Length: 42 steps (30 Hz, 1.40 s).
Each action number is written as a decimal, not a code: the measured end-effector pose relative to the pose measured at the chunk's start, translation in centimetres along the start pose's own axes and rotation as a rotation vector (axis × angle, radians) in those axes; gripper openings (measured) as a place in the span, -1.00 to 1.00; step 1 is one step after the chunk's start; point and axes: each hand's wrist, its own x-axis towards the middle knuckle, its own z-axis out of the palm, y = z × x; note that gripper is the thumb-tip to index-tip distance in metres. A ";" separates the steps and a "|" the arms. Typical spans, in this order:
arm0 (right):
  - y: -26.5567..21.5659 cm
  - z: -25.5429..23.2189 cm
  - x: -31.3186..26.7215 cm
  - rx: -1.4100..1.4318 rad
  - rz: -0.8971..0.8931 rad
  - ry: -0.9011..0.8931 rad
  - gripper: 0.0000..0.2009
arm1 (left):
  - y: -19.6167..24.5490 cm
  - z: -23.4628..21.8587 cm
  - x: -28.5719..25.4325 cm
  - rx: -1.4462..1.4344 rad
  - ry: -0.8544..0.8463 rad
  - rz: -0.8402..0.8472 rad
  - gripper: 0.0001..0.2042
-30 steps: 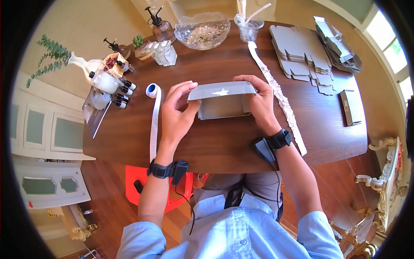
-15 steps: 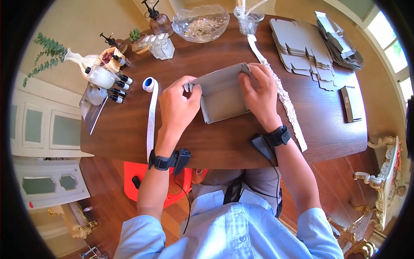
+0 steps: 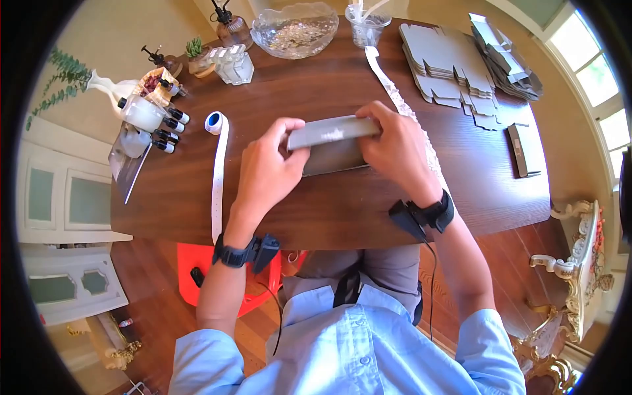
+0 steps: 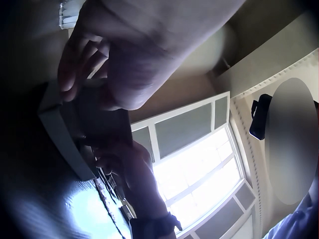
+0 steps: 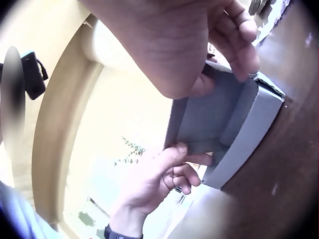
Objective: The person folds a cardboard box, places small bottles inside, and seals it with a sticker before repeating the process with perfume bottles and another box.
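Note:
Both hands hold a small grey cardboard box point(image 3: 334, 164), partly folded, over the middle of the dark wooden table. Its near panel, with a white torn-looking patch point(image 3: 332, 133), faces up toward the head view. My left hand point(image 3: 273, 161) pinches the left end between thumb and fingers. At the other end my right hand point(image 3: 398, 148) grips the edge, fingers over the top and thumb inside. The right wrist view looks into the open hollow of the box point(image 5: 209, 117), its outer wall close to the table. In the left wrist view the box is dark and partly covered by the hand.
A stack of flat grey cartons point(image 3: 444, 62) lies back right, near a narrow folded box point(image 3: 523, 151). White tape runs from a roll point(image 3: 214, 122) at left. A crumpled white strip point(image 3: 395, 95) passes right of the hands. A glass bowl point(image 3: 295, 49), cup point(image 3: 368, 31) and bottles stand behind.
The box tipped to show its inside half a second ago, and has now tilted back so the patched panel is up. My left fingers have shifted along its edge.

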 end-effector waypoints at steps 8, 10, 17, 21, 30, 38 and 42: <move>-1.7 -2.4 -5.8 -0.241 -0.103 -0.221 -0.30 | 0.1 -0.4 -5.2 0.416 -0.094 0.245 -0.41; -1.8 -2.0 -6.5 -0.283 -0.132 -0.246 -0.15 | -0.3 0.3 -5.4 0.496 -0.110 0.223 -0.36; -1.0 -1.1 -6.1 -0.212 -0.099 -0.208 -0.23 | -1.5 1.8 -5.1 0.400 -0.049 0.241 -0.41; -1.0 -1.6 -5.8 -0.105 -0.081 -0.197 -0.28 | -0.9 1.4 -5.2 0.241 -0.009 0.220 -0.49; -0.2 -6.5 -6.0 -0.108 -0.117 -0.014 -0.62 | 4.7 0.8 -2.0 -0.142 0.047 0.301 -0.69; 2.1 -14.8 -8.9 -0.162 -0.019 0.331 -0.58 | 13.6 6.4 0.5 -0.662 -0.220 0.301 -0.31; 2.0 -14.5 -9.8 -0.096 -0.021 0.331 -0.52 | 12.5 10.2 3.0 -0.873 -0.382 0.080 -0.08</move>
